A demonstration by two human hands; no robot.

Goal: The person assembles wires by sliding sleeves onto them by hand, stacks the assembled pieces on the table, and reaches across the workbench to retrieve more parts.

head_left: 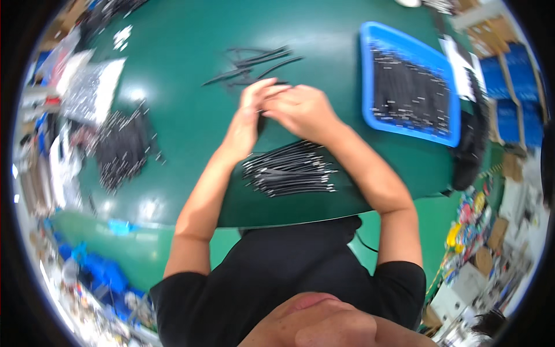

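Note:
My left hand [248, 118] and my right hand [303, 113] meet over the middle of the green table, fingers closed and pressed together. A little dark material shows between them, but the fingers hide most of it and I cannot make out what it is. Just beyond my fingertips lie several loose thin black tube-like strips [263, 58], some crossing each other. Between my forearms, nearer to me, rests a bundle of short black cables [292, 173] with silvery ends, laid roughly side by side.
On the right stands a blue tray [368, 87] filled with short black pieces. At the left lie a heap of similar black cables [122, 150] and a clear plastic bag [95, 87]. Small white pieces [122, 37] are at the far left. The green table's near edge [289, 224] curves before me.

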